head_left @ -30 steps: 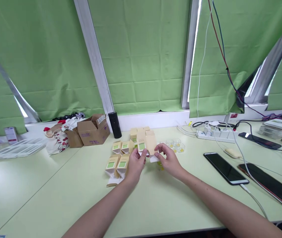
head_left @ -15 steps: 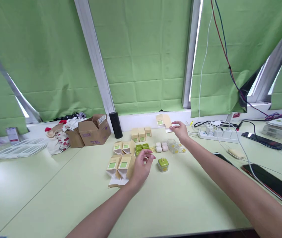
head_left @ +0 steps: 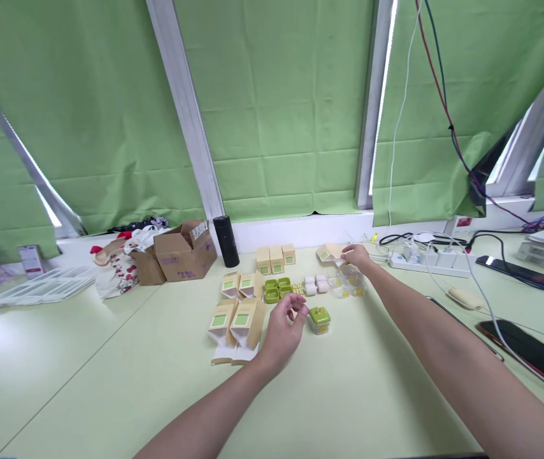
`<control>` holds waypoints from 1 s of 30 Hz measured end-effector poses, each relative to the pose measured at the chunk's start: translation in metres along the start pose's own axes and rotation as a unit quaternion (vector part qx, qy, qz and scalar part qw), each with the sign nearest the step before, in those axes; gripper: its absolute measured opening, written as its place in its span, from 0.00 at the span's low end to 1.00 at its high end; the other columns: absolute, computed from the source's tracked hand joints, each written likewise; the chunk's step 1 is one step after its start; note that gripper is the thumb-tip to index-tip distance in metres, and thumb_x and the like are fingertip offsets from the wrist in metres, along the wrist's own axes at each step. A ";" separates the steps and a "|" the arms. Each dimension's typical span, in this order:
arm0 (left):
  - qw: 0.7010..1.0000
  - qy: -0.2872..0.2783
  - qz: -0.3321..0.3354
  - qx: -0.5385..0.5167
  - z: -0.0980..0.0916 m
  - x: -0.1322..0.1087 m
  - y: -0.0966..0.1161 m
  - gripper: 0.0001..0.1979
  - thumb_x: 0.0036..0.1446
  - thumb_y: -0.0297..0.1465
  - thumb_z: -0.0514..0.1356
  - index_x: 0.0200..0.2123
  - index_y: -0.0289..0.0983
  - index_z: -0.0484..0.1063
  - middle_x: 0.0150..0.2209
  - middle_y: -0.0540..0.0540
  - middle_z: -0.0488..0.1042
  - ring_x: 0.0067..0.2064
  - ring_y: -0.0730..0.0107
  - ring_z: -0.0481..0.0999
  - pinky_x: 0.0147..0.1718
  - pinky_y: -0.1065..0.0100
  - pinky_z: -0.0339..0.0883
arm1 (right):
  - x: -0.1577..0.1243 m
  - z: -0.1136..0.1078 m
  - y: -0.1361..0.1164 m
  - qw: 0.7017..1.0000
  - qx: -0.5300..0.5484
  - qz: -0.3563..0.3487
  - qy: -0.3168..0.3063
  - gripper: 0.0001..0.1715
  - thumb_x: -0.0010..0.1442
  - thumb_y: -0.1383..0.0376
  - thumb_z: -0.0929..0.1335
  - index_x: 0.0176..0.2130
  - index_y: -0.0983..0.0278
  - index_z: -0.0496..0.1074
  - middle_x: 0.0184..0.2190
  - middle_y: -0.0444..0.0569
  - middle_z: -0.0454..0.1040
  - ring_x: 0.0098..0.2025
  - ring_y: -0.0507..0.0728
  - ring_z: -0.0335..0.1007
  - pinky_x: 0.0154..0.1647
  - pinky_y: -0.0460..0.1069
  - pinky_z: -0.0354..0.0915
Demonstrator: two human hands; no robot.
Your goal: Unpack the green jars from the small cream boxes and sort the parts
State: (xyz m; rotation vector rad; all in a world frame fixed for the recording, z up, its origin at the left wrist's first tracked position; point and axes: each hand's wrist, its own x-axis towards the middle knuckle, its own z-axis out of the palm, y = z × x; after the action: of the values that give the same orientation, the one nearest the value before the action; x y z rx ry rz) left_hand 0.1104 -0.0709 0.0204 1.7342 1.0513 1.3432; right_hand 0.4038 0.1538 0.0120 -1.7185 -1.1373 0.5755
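Note:
My right hand (head_left: 358,257) is stretched to the far side of the table, fingers closed on a small tan carton (head_left: 329,253) that rests low by the window sill. My left hand (head_left: 285,329) hovers near the table's middle with fingers curled and nothing visible in them, just left of a small clear container with a green lid (head_left: 319,318). Several tan cartons with green labels (head_left: 236,319) lie to the left of that hand. Green lids (head_left: 276,290), white pieces (head_left: 314,285) and clear cups (head_left: 348,284) sit in a row behind.
Three upright cartons (head_left: 276,258) stand at the back beside a black cylinder (head_left: 227,241) and brown cardboard boxes (head_left: 183,256). A power strip (head_left: 425,258) with cables, and phones (head_left: 534,354), lie at the right. A white rack (head_left: 37,287) lies at far left.
My right hand carried the tan carton from the middle out to the back of the table and lowered it near the sill. My left hand let go and drifted toward the green-lidded container.

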 end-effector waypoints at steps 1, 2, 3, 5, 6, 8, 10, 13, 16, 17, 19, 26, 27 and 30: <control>1.000 -0.001 0.001 0.000 0.000 0.000 0.000 0.08 0.64 0.37 0.62 0.43 0.39 0.72 0.37 0.45 0.79 0.41 0.61 0.78 0.40 0.63 0.64 | 0.000 0.001 0.002 1.000 -0.010 0.003 -0.011 0.11 0.45 0.72 0.79 0.32 0.67 0.79 0.27 0.50 0.78 0.32 0.58 0.76 0.35 0.51 0.69; 1.000 0.000 0.002 0.000 0.000 0.000 -0.001 0.08 0.64 0.37 0.62 0.42 0.39 0.73 0.37 0.45 0.79 0.41 0.61 0.78 0.40 0.63 0.64 | 0.000 0.001 0.004 0.999 -0.022 0.006 -0.023 0.10 0.48 0.72 0.79 0.33 0.68 0.80 0.29 0.51 0.79 0.34 0.59 0.77 0.37 0.51 0.70; 1.000 0.001 0.003 0.000 0.000 -0.001 0.000 0.08 0.64 0.37 0.62 0.42 0.39 0.73 0.36 0.45 0.79 0.41 0.61 0.78 0.40 0.63 0.63 | 0.000 0.001 0.006 0.999 -0.035 0.010 -0.035 0.09 0.51 0.71 0.79 0.34 0.68 0.80 0.32 0.53 0.80 0.38 0.60 0.78 0.40 0.51 0.71; 1.000 0.005 0.003 0.000 0.000 -0.001 0.001 0.08 0.63 0.37 0.63 0.42 0.39 0.73 0.36 0.46 0.79 0.40 0.61 0.77 0.40 0.63 0.63 | 0.000 0.000 0.009 0.996 -0.060 0.019 -0.057 0.11 0.59 0.65 0.76 0.42 0.68 0.79 0.41 0.54 0.80 0.45 0.61 0.78 0.46 0.53 0.73; 1.000 0.006 0.004 0.003 0.000 -0.001 0.001 0.08 0.63 0.37 0.63 0.42 0.39 0.73 0.36 0.46 0.79 0.40 0.62 0.77 0.40 0.63 0.63 | 0.000 -0.001 0.011 0.995 -0.069 0.023 -0.067 0.14 0.64 0.62 0.75 0.47 0.67 0.78 0.47 0.54 0.79 0.48 0.61 0.77 0.49 0.55 0.74; 1.000 0.007 0.006 0.018 0.000 -0.001 0.002 0.07 0.64 0.36 0.62 0.41 0.39 0.73 0.36 0.46 0.79 0.40 0.62 0.76 0.40 0.63 0.63 | 0.000 -0.003 0.013 0.993 -0.078 0.029 -0.080 0.20 0.69 0.58 0.71 0.56 0.64 0.73 0.55 0.54 0.74 0.52 0.61 0.75 0.52 0.58 0.75; 0.999 0.008 0.011 0.037 0.000 -0.001 0.001 0.07 0.64 0.36 0.61 0.41 0.39 0.73 0.37 0.46 0.79 0.40 0.63 0.76 0.40 0.63 0.63 | -0.001 -0.004 0.014 0.993 -0.077 0.031 -0.087 0.22 0.70 0.57 0.70 0.59 0.64 0.71 0.58 0.54 0.73 0.54 0.61 0.74 0.53 0.60 0.75; 0.998 0.012 0.015 0.063 0.000 -0.001 -0.002 0.06 0.65 0.35 0.60 0.42 0.39 0.73 0.39 0.45 0.79 0.41 0.63 0.76 0.40 0.63 0.63 | -0.002 -0.003 0.016 0.994 -0.060 0.026 -0.083 0.22 0.69 0.57 0.71 0.58 0.64 0.71 0.57 0.54 0.73 0.53 0.61 0.75 0.53 0.59 0.75; 0.996 0.011 0.010 0.087 0.000 -0.001 -0.004 0.06 0.65 0.35 0.59 0.43 0.40 0.72 0.42 0.44 0.78 0.44 0.62 0.76 0.43 0.62 0.63 | -0.006 -0.004 0.015 0.998 -0.035 0.010 -0.050 0.22 0.69 0.57 0.70 0.58 0.64 0.71 0.57 0.54 0.73 0.53 0.61 0.75 0.53 0.60 0.74; 0.996 0.010 0.007 0.093 -0.001 -0.001 -0.005 0.06 0.65 0.35 0.59 0.43 0.40 0.72 0.43 0.44 0.78 0.46 0.61 0.76 0.44 0.61 0.64 | -0.008 -0.005 0.014 0.999 -0.026 0.001 -0.029 0.20 0.69 0.59 0.70 0.57 0.65 0.73 0.56 0.55 0.74 0.53 0.61 0.75 0.54 0.60 0.73; 0.995 0.006 0.001 0.101 -0.001 -0.002 -0.004 0.06 0.65 0.34 0.58 0.44 0.40 0.71 0.45 0.44 0.78 0.49 0.60 0.75 0.47 0.60 0.64 | -0.015 -0.008 0.010 0.999 -0.006 -0.023 0.024 0.15 0.67 0.64 0.70 0.52 0.66 0.75 0.51 0.56 0.77 0.52 0.62 0.74 0.56 0.59 0.69; 0.992 -0.013 -0.017 0.125 0.002 -0.007 0.000 0.13 0.62 0.31 0.61 0.51 0.42 0.70 0.53 0.40 0.71 0.60 0.56 0.69 0.62 0.51 0.60 | -0.064 -0.017 -0.020 0.974 0.073 -0.153 0.153 0.19 0.59 0.67 0.64 0.49 0.63 0.74 0.44 0.52 0.78 0.44 0.60 0.68 0.51 0.55 0.62; 0.991 -0.024 -0.021 0.128 0.003 -0.008 0.001 0.15 0.61 0.31 0.61 0.52 0.42 0.69 0.54 0.40 0.70 0.61 0.55 0.68 0.63 0.51 0.59 | -0.075 -0.015 -0.025 0.970 0.083 -0.170 0.154 0.19 0.59 0.67 0.64 0.48 0.63 0.74 0.43 0.51 0.77 0.42 0.59 0.68 0.49 0.54 0.63; 0.988 -0.059 -0.021 0.144 0.007 -0.011 0.002 0.21 0.59 0.32 0.64 0.55 0.42 0.67 0.56 0.39 0.69 0.63 0.52 0.65 0.64 0.49 0.57 | -0.109 -0.008 -0.033 0.955 0.150 -0.210 0.145 0.18 0.58 0.64 0.65 0.47 0.63 0.74 0.38 0.49 0.76 0.36 0.57 0.66 0.43 0.52 0.63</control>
State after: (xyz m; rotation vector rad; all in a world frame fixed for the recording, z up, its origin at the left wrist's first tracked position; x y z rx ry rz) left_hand 0.1157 -0.0817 0.0159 1.9621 1.2565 1.0888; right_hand 0.3466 0.0572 0.0323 -1.2038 -1.0957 0.2072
